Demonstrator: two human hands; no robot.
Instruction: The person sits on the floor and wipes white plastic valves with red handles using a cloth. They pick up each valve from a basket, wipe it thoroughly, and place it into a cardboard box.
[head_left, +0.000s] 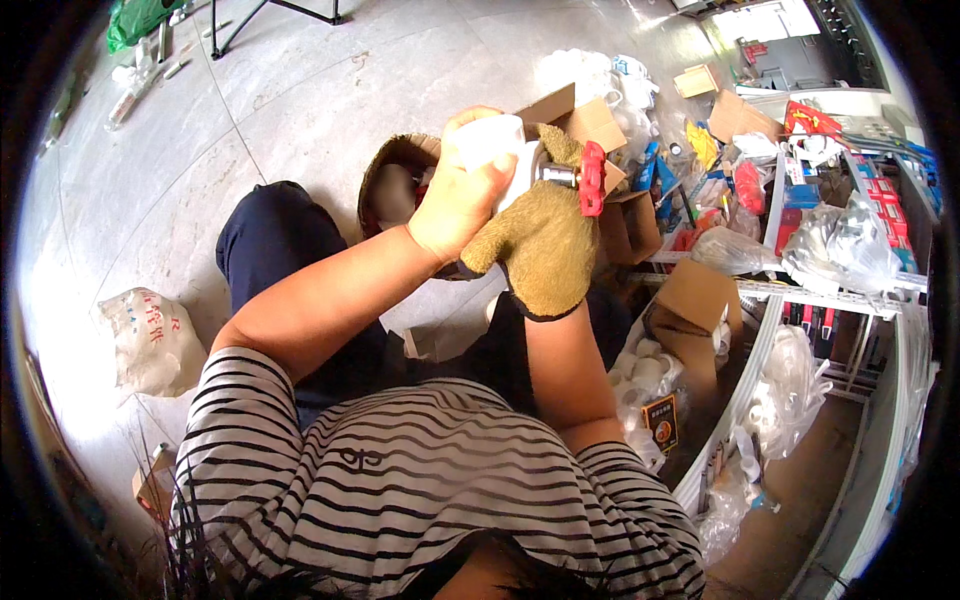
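Note:
Above my knees, both hands hold a white plastic pipe valve (517, 187) with a shiny metal stem (559, 175) and a red handle (592, 180) pointing right. My bare left hand (450, 202) wraps around its white end (487, 139). A tan work glove with dark trim covers my right hand (551, 251), which grips the valve's body around the stem. The gloved fingers hide part of the body. Beneath my left hand stands an open round container (365, 176) with white and red items inside, partly hidden by my arm.
Open cardboard boxes (637, 225) stand close at right, beside white shelving (750, 390) loaded with bagged fittings (780, 397). A crumpled printed sack (154, 341) lies on the tiled floor at left. Black metal legs (244, 30) and a green bag (135, 22) are farther off.

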